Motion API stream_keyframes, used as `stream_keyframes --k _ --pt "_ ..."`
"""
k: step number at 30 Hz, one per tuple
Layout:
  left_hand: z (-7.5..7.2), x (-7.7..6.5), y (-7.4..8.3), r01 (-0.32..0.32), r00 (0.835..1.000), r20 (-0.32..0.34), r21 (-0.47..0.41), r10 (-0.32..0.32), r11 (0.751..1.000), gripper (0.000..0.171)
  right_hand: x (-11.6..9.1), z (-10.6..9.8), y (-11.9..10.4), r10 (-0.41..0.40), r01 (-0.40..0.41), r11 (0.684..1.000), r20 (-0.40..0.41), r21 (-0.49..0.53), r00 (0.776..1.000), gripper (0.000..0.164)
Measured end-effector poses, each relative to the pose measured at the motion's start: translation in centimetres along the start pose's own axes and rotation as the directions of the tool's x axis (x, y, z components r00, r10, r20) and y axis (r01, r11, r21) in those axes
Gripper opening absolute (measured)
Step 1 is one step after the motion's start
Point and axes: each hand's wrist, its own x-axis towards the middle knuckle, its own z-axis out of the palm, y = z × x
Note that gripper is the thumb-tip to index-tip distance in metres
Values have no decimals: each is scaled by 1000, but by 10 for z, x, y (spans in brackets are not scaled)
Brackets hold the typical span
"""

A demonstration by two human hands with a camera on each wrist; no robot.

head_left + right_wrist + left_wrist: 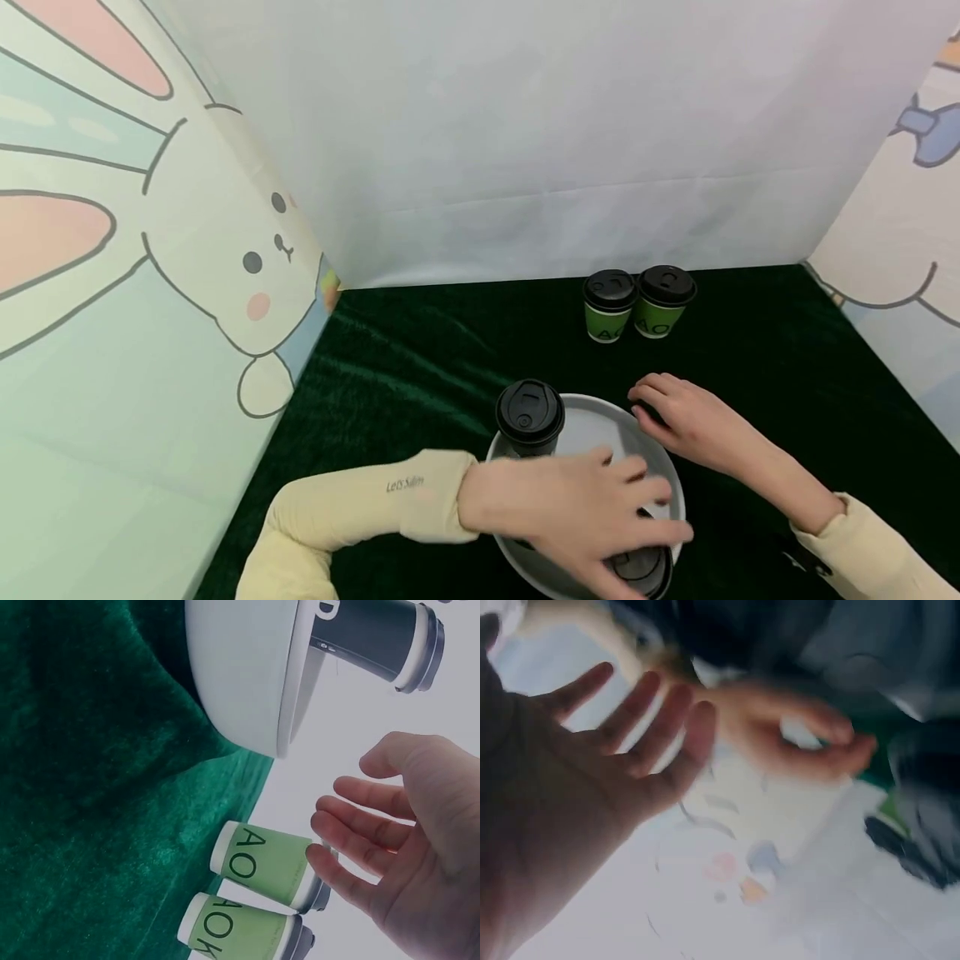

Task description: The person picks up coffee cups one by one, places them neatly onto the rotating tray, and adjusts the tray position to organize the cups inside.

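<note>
My left hand (pixel 592 512) reaches across the round grey tray (pixel 592 408), its fingers spread. Beneath it, partly covered, is a cup's black lid (pixel 641 571); whether the fingers touch it I cannot tell. In the blurred left wrist view the left palm (pixel 577 772) faces the camera and nothing is gripped. My right hand (pixel 693 421) hovers near the tray's right rim, fingers loosely bent and holding nothing, as the right wrist view also shows (pixel 420 832). On the tray's far left side stands a dark paper cup (pixel 371 637) with a black lid (pixel 530 414).
Two green paper cups, a left one (pixel 606 321) and a right one (pixel 657 317), stand side by side behind the tray, both with black lids. Dark green velvet cloth (pixel 420 358) covers the table. A pale curtain (pixel 525 167) hangs behind, with cartoon-printed panels (pixel 202 250) at the sides.
</note>
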Motion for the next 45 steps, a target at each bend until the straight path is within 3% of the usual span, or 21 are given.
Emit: stream_keyframes --k 2,4,5,6,9,14,19,23,27,32,39,45 --pt "-10 1 -19 45 998 -45 -65 -48 997 74 -2 0 3 -24 24 1000 -22 20 999 26" --pt "-17 2 -43 104 981 -155 -81 -116 991 69 -3 0 5 -39 39 999 -41 23 998 44" --pt "-18 3 -56 138 963 -221 -79 -152 987 66 -4 0 6 -45 46 999 -45 18 998 51" --pt "-18 4 -70 177 944 -269 -75 -191 981 64 -4 1 6 -44 45 999 -46 11 998 48" --pt "-10 11 -109 285 884 -355 -104 -303 953 60 -2 5 5 -16 15 999 -14 -38 1000 29" --pt "19 23 -150 438 828 -305 -172 -470 882 64 3 9 2 24 -21 997 36 -73 999 29" --pt "44 37 -182 541 782 -226 -217 -581 812 67 5 12 4 37 -34 995 37 -92 999 28" --pt "55 49 -207 610 751 -126 -245 -648 754 70 5 15 4 56 -49 993 64 -104 996 31" --pt "63 60 -224 644 733 -56 -264 -678 718 73 4 19 3 50 -42 994 82 -96 995 33" --pt "67 69 -234 653 726 -34 -282 -687 703 76 3 24 0 35 -29 996 82 -79 996 31" --pt "64 77 -234 614 751 -48 -314 -658 724 78 -1 28 -5 17 -10 998 126 -55 992 29" --pt "58 77 -230 597 756 -83 -318 -649 737 80 -2 30 -4 4 2 999 118 -51 993 30"
